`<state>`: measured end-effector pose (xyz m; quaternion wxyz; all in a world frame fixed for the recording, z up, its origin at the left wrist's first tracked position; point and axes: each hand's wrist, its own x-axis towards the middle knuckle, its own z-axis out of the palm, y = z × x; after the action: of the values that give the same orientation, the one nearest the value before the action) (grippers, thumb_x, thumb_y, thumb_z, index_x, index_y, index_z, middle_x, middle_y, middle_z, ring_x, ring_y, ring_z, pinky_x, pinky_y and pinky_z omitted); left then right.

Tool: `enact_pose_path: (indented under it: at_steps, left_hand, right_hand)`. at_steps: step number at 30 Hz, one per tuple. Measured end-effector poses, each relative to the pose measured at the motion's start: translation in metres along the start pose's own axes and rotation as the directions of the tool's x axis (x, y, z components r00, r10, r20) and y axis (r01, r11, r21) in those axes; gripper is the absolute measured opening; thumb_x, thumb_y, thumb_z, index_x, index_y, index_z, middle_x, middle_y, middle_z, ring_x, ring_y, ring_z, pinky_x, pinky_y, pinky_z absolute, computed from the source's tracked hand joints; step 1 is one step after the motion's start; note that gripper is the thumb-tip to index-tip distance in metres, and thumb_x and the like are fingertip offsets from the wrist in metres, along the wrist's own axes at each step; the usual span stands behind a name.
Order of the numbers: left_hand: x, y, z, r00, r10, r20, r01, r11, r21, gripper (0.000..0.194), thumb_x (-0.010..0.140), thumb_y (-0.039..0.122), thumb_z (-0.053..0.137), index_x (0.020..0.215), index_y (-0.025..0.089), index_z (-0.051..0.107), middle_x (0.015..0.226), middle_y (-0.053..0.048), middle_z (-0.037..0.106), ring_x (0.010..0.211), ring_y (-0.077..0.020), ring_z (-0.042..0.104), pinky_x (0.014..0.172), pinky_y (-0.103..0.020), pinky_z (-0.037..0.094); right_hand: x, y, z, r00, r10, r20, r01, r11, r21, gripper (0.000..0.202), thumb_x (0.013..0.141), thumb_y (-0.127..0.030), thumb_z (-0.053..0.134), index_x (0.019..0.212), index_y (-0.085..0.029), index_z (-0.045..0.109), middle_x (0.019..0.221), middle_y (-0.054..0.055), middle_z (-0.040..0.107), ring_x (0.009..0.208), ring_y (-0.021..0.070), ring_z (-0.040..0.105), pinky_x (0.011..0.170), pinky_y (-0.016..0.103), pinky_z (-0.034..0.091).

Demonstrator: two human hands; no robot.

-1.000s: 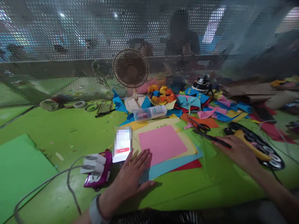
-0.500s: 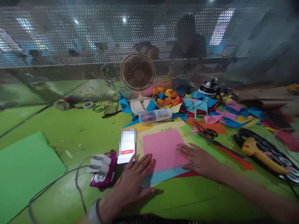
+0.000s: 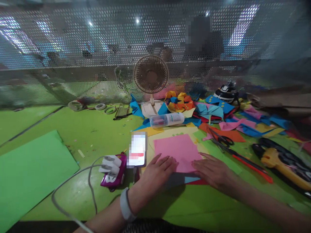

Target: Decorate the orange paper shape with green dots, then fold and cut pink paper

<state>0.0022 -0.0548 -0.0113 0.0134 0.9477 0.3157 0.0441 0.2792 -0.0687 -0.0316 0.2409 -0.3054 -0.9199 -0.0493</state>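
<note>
A sheet of pink paper (image 3: 178, 147) lies on top of blue paper (image 3: 191, 179) and red paper (image 3: 200, 182), whose near edges stick out below it. My left hand (image 3: 157, 171) rests on its lower left part, fingers stretched out and close together. On the lower right edge lies my right hand (image 3: 213, 171), also flat with fingers extended. Both thumbs are largely hidden. Just left of the paper is a phone (image 3: 138, 149) with a lit screen. A grey band (image 3: 127, 205) circles my left wrist.
A purple power strip (image 3: 115, 174) with white plugs and grey cables sits left, near green sheets (image 3: 36, 168). Scissors (image 3: 222, 139), a red-and-black cutter (image 3: 254, 163) and a yellow-handled tool (image 3: 279, 165) lie right. Behind are a bottle (image 3: 167, 119), a fan (image 3: 151, 74) and folded coloured papers (image 3: 209, 110).
My left hand has come in from beside the pink paper onto its lower left part. My right hand has shifted down along the right edge. The view has turned slightly left.
</note>
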Motion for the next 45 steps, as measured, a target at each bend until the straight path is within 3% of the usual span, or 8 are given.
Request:
enact_pose_path:
  at_steps: [6,11,14,21,28,36,41,45]
  left_hand:
    - [-0.003,0.006,0.015,0.991,0.101,-0.088,-0.09,0.989,0.121,0.038,0.095,0.015,0.038,0.132,0.011,0.045,0.131,-0.013,0.056,0.124,-0.0246,0.048,0.111,-0.047,0.028]
    - [-0.006,0.014,0.013,0.948,0.232,-0.216,-0.188,0.961,0.205,0.03,0.095,0.014,0.041,0.121,0.009,0.054,0.129,-0.013,0.058,0.128,-0.0237,0.045,0.116,-0.047,0.02]
    - [-0.006,0.015,0.009,0.936,0.267,-0.231,-0.218,0.951,0.219,0.03,0.096,0.013,0.037,0.12,0.009,0.055,0.129,-0.011,0.059,0.128,-0.0224,0.045,0.116,-0.046,0.023]
    - [-0.007,0.009,0.008,0.94,0.268,-0.212,-0.237,0.958,0.162,0.032,0.096,0.012,0.037,0.125,0.007,0.05,0.131,-0.013,0.057,0.131,-0.0221,0.041,0.115,-0.047,0.024]
    - [-0.008,0.004,0.015,0.95,0.244,-0.196,-0.222,0.967,0.127,0.035,0.095,0.011,0.037,0.129,0.011,0.048,0.134,-0.011,0.055,0.131,-0.0205,0.041,0.115,-0.046,0.023]
    - [-0.007,0.003,0.02,0.954,0.24,-0.182,-0.219,0.968,0.126,0.034,0.097,0.014,0.035,0.127,0.01,0.05,0.13,-0.009,0.058,0.126,-0.0205,0.048,0.113,-0.044,0.029]
    - [-0.008,0.003,0.018,0.961,0.2,-0.19,-0.192,0.98,0.061,0.035,0.096,0.013,0.037,0.129,0.013,0.049,0.13,-0.01,0.059,0.127,-0.0198,0.047,0.112,-0.046,0.029]
    - [-0.008,-0.004,0.016,0.969,0.127,-0.211,-0.133,0.991,-0.014,0.036,0.096,0.014,0.037,0.131,0.015,0.047,0.131,-0.009,0.058,0.128,-0.0185,0.046,0.113,-0.045,0.027]
  right_hand:
    - [0.035,0.012,-0.003,0.953,0.277,0.125,-0.299,0.926,0.229,0.029,0.091,-0.041,0.052,0.106,-0.022,0.067,0.102,0.008,0.072,0.097,0.0235,0.065,0.089,0.042,0.051]
    - [0.092,0.04,0.022,0.862,0.458,0.217,-0.492,0.655,0.573,0.047,0.082,-0.049,0.061,0.121,-0.023,0.058,0.123,0.011,0.06,0.113,0.0263,0.055,0.098,0.043,0.043]
    - [0.117,0.052,0.037,0.812,0.452,0.369,-0.565,0.454,0.689,0.059,0.077,-0.051,0.064,0.125,-0.018,0.054,0.116,0.012,0.063,0.104,0.0241,0.06,0.09,0.041,0.046]
    - [0.134,0.069,0.047,0.823,0.364,0.436,-0.555,0.348,0.756,0.043,0.071,-0.054,0.068,0.08,-0.013,0.068,0.077,0.004,0.068,0.072,0.0154,0.059,0.07,0.029,0.046]
    - [0.131,0.075,0.052,0.807,0.372,0.458,-0.57,0.289,0.769,0.041,0.073,-0.052,0.068,0.086,-0.013,0.07,0.082,0.006,0.07,0.073,0.0159,0.059,0.07,0.03,0.045]
    - [0.137,0.077,0.044,0.806,0.336,0.488,-0.586,0.333,0.738,0.039,0.077,-0.05,0.062,0.088,-0.014,0.07,0.079,0.004,0.068,0.072,0.0151,0.059,0.068,0.028,0.046]
    - [0.138,0.079,0.041,0.784,0.431,0.446,-0.605,0.372,0.704,0.031,0.083,-0.045,0.055,0.087,-0.015,0.064,0.079,0.005,0.067,0.075,0.0166,0.063,0.061,0.026,0.05]
    - [0.121,0.072,0.017,0.766,0.528,0.367,-0.611,0.422,0.67,0.027,0.087,-0.038,0.049,0.103,-0.02,0.061,0.099,0.009,0.068,0.095,0.0227,0.063,0.059,0.028,0.054]
